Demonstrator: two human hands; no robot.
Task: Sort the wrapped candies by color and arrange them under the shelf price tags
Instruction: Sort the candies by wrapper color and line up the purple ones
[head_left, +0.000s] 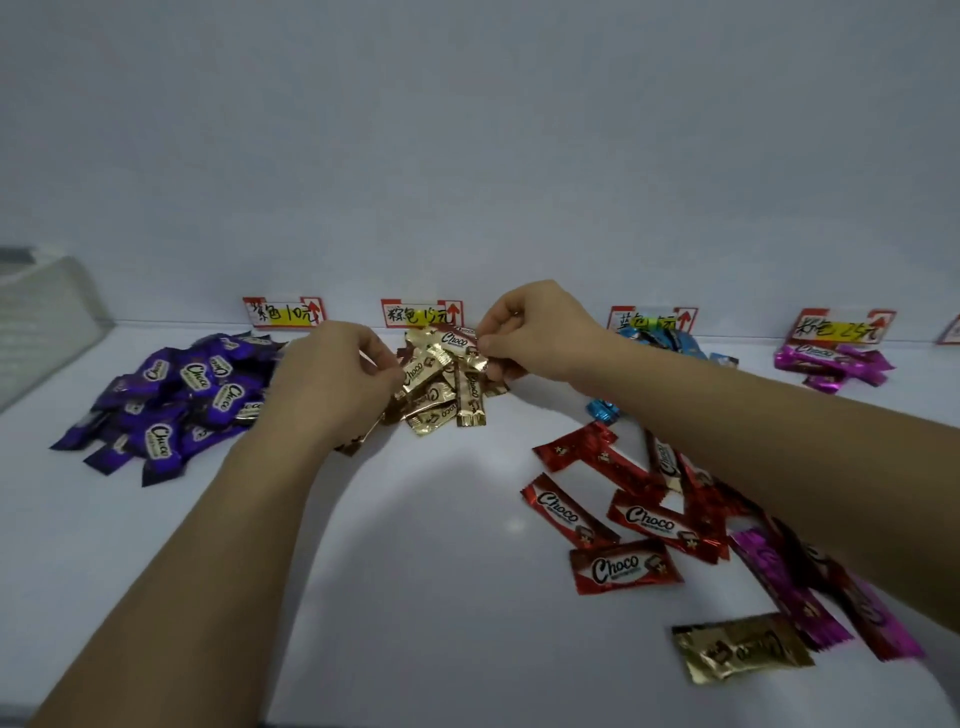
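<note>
Your right hand (535, 332) pinches a brown candy (456, 339) between thumb and fingertips, holding it at the top of the gold pile (441, 400). Your left hand (332, 379) sits at 9 o'clock of that pile with its fingers curled in against the wrappers. You cannot tell from here whether it grips one.

The gold pile lies on the white shelf (441, 571), just under the second price tag (421, 313) at its 12 o'clock.

- At 9 o'clock from the pile is the purple heap (182, 395), below the first price tag (283, 312).
- At 3 o'clock the blue candies (670, 340) lie under the third price tag (652, 319), partly hidden by your right forearm.
- Farther out at 3 o'clock the pink candies (831, 358) lie under the fourth price tag (841, 327).
- At 4 to 5 o'clock, unsorted pieces lie spread out: red candies (623, 519), loose pink candies (779, 577) and one loose gold candy (743, 649) nearest you.

A clear plastic box (41, 312) stands at the far 9 o'clock edge.
</note>
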